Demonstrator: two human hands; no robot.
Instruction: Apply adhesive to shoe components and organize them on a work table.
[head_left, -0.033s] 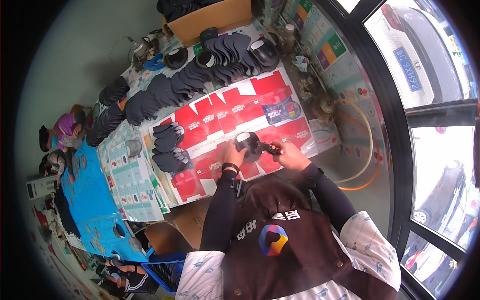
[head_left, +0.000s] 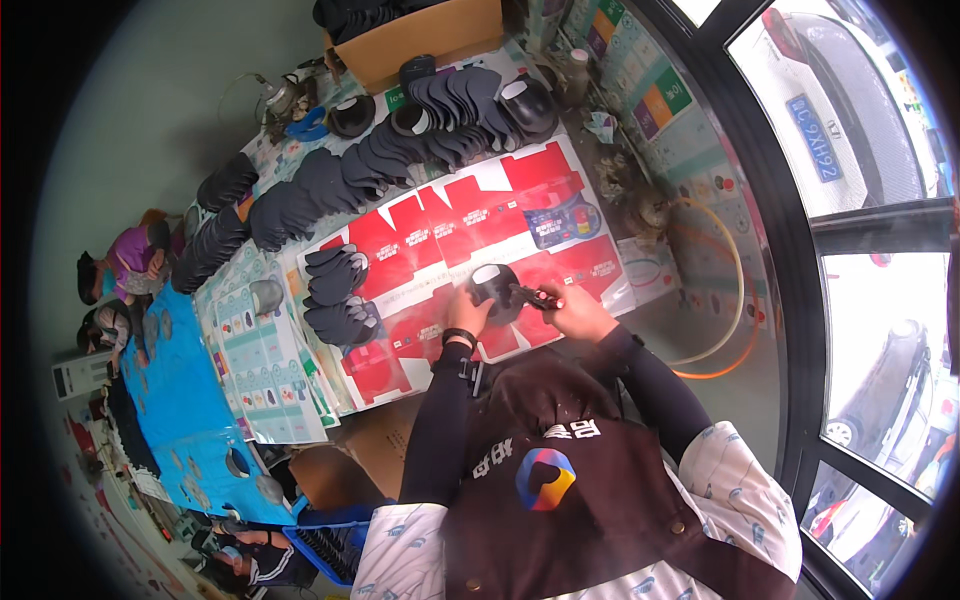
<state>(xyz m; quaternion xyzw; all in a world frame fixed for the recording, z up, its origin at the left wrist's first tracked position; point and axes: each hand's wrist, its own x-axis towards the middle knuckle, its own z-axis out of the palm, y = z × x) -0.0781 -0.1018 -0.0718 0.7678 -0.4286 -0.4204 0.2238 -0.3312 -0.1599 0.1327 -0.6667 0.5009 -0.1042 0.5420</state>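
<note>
In front of my body, my left hand grips the left side of a black rounded, cup-like piece with a white patch on top. My right hand is closed around a small dark hand tool with red on it; its exact kind is too small to tell. The tool's tip meets the right side of the black piece. Under both hands lie flat red-and-white printed card sheets. A small group of dark curved pads rests on the sheets to the left.
Long overlapping rows of dark curved pads run across the table's far side. Behind them stands a cardboard box. A pale hose loops at the right, beside the window. People sit along a blue-covered table at the left.
My right hand has turned the tool slightly, and more of its red part shows. My left hand and the black piece stay in place.
</note>
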